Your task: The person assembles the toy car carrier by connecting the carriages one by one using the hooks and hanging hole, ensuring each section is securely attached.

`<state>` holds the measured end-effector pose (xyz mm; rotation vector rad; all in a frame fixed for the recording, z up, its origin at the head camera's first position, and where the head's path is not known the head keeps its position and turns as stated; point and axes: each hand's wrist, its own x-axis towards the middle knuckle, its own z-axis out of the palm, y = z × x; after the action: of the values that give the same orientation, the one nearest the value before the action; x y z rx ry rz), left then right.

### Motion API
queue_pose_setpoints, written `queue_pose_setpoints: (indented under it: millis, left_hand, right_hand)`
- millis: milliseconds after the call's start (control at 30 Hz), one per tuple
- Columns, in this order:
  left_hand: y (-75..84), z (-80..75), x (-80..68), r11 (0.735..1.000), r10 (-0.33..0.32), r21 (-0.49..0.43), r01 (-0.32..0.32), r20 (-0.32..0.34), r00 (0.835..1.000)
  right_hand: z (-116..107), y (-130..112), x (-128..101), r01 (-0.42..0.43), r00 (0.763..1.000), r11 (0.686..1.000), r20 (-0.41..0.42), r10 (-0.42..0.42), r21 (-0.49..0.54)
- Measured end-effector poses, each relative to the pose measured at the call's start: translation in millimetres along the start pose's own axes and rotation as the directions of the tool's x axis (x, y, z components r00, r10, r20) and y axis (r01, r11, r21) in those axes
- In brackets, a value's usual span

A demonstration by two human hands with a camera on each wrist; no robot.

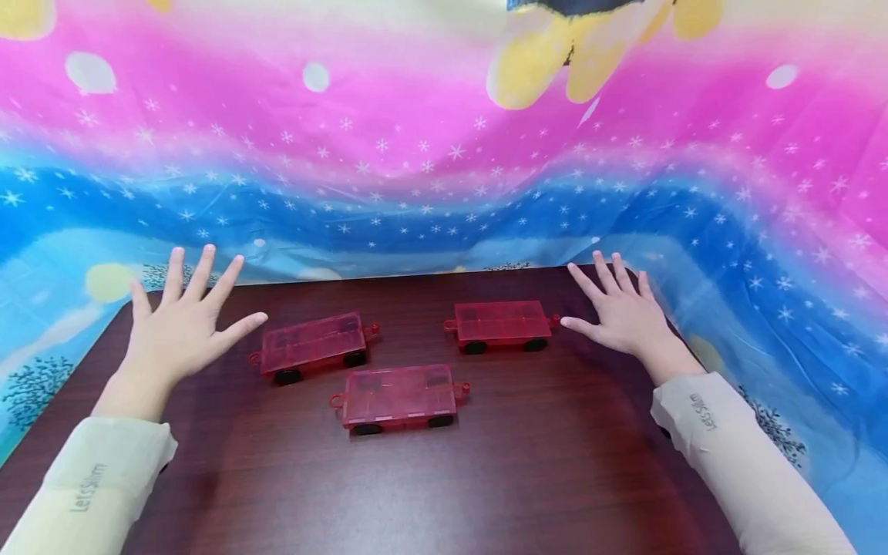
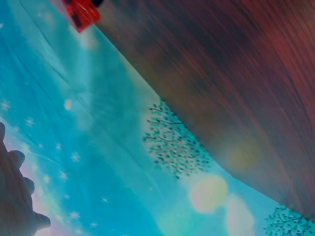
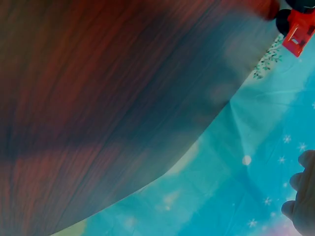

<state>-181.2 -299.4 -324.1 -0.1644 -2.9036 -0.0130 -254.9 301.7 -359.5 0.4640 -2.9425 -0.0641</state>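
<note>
Three translucent red toy wagons with black wheels and small end couplings rest on the brown table. One wagon (image 1: pixel 314 344) sits tilted at the left, another wagon (image 1: pixel 398 395) lies nearest the front, and a third wagon (image 1: pixel 501 321) is at the back right. My left hand (image 1: pixel 176 331), fingers spread wide and palm down, is raised to the left of the left wagon and holds nothing. The right hand (image 1: pixel 622 310) is likewise spread and bare, its thumb near the right wagon's coupling; whether they touch I cannot tell. Both wrist views catch only part of each hand.
A dark brown wood-grain table (image 1: pixel 527 478) carries the wagons. Around its back and sides hangs a pink and blue cloth (image 1: pixel 395 154) printed with snowflakes, meeting the table's edges. Pale sleeves (image 1: pixel 104 478) cover both forearms.
</note>
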Motion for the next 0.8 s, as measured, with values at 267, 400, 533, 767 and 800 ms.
queue_pose_setpoints:
  millis: [267, 400, 533, 767, 800]
  left_hand:
    - [24.6, 0.5, -0.6, 0.997, 0.069, -0.025, -0.070, -0.036, 0.997]
    - [36.7, 2.6, -0.7, 0.993, 0.104, -0.056, -0.107, -0.040, 0.994]
    - [49.1, 4.5, -1.5, 0.985, 0.142, -0.088, -0.146, -0.051, 0.989]
    - [71.8, 6.4, -3.5, 0.968, 0.208, -0.128, -0.216, -0.073, 0.975]
    - [75.3, 6.2, -3.8, 0.966, 0.216, -0.132, -0.224, -0.074, 0.974]
  right_hand:
    - [1.5, -20.1, 8.9, 0.034, 0.999, 0.999, 0.030, -0.035, 0.036]
    - [3.2, -32.5, 13.7, 0.064, 0.996, 0.996, 0.050, -0.068, 0.068]
    - [5.9, -44.8, 18.4, 0.091, 0.993, 0.992, 0.073, -0.097, 0.087]
    - [9.1, -64.5, 25.0, 0.135, 0.985, 0.982, 0.092, -0.148, 0.133]
    - [9.2, -67.6, 25.7, 0.140, 0.983, 0.980, 0.097, -0.155, 0.141]
